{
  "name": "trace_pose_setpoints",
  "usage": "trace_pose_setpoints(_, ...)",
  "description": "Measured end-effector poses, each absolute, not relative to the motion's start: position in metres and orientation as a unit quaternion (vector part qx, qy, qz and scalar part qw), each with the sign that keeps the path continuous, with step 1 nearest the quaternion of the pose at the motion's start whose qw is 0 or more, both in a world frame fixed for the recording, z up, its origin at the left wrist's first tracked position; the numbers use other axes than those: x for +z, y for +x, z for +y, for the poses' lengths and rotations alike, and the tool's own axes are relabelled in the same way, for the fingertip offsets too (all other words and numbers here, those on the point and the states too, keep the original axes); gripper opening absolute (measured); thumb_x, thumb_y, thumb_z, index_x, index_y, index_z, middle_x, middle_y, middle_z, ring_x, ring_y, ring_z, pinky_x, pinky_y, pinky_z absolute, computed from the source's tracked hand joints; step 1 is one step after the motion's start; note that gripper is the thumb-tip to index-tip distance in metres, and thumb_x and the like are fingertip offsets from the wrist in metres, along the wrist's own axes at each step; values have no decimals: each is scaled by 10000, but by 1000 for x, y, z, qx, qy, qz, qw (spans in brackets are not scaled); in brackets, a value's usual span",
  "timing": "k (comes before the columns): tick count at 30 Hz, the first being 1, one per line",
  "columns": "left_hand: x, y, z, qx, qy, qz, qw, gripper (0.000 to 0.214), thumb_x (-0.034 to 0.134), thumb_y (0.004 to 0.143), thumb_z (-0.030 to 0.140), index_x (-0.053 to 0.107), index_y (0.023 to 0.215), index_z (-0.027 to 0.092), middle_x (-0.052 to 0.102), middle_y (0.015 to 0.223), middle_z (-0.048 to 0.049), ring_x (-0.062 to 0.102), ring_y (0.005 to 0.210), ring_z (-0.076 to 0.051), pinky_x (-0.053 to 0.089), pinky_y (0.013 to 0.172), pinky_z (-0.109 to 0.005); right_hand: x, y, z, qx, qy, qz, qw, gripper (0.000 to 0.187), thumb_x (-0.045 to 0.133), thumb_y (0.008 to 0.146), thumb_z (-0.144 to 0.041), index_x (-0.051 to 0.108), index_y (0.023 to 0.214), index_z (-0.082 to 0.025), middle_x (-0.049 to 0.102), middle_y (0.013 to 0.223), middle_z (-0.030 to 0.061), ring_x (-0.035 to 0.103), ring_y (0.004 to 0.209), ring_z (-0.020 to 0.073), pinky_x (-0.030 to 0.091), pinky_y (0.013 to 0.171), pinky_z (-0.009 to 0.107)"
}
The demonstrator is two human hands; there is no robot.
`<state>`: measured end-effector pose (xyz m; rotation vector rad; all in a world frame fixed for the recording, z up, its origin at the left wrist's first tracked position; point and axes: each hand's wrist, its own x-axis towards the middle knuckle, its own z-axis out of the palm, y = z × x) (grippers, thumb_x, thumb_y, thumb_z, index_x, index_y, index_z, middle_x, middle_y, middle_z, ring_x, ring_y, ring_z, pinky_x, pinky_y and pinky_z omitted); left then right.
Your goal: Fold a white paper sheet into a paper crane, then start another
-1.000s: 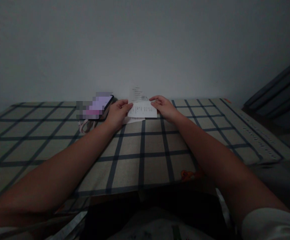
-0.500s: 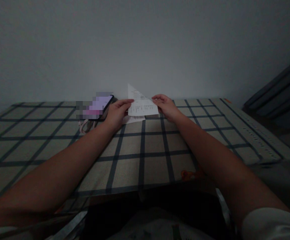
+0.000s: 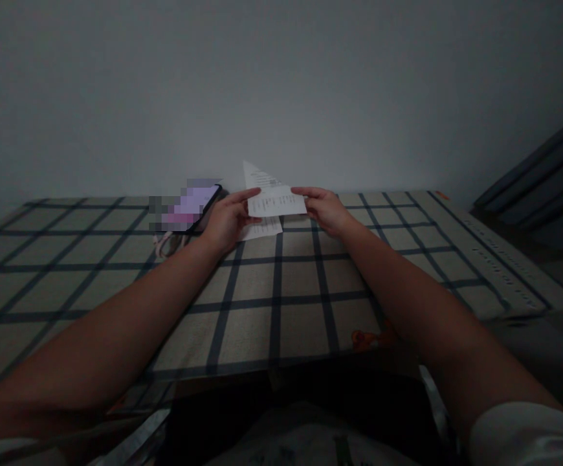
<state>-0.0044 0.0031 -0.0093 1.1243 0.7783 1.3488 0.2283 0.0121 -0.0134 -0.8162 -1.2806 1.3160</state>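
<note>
Between my hands is a folded sheet of printed paper [image 3: 276, 202], its pointed top rising toward the wall. My left hand [image 3: 230, 220] grips its left edge, with the fingers stretched over the front. On the right edge, my right hand [image 3: 325, 208] pinches the sheet between thumb and fingers. Another printed paper [image 3: 264, 229] lies on the cloth just below, partly covered by the held sheet and my left hand. The small print is too blurred to read.
A phone [image 3: 208, 202] with a lit, pixelated screen is left of my left hand, beside a pale cable [image 3: 167, 244]. The checked tablecloth [image 3: 301, 323] spreads over the table up to a bare wall [image 3: 281, 97]. Dark folded fabric [image 3: 543, 171] hangs at the right.
The held paper's lower edge has lifted slightly, so more of the paper beneath shows. Its pointed top has shifted a little left. My fingers reach a bit further over its front.
</note>
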Motion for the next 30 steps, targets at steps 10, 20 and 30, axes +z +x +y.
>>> trace_pose_setpoints(10,-7,-5,-1,572,529,340,527,457,748,704,218,704,1152,138,741,945,-67,625,638,-89,542,580,-205,-12,229,11,488,-377,-548,565,187,747,805,-330,725,922,-186,713,877,20,639,741,100,501,633,212)
trace_pose_setpoints(20,-13,-11,12,630,527,375,430,308,776,753,417,743,960,191,653,778,-8,523,592,-84,393,508,-187,-5,228,10,507,-322,-506,619,361,787,780,-490,609,886,-194,661,782,-14,599,626,80,537,642,224)
trace_pose_setpoints(30,-20,-6,2,519,555,347,550,424,824,712,477,723,964,152,773,902,-92,717,767,-228,547,674,-318,-7,221,5,496,-377,-567,539,131,697,870,-288,645,892,-170,700,730,-6,611,544,70,510,542,192)
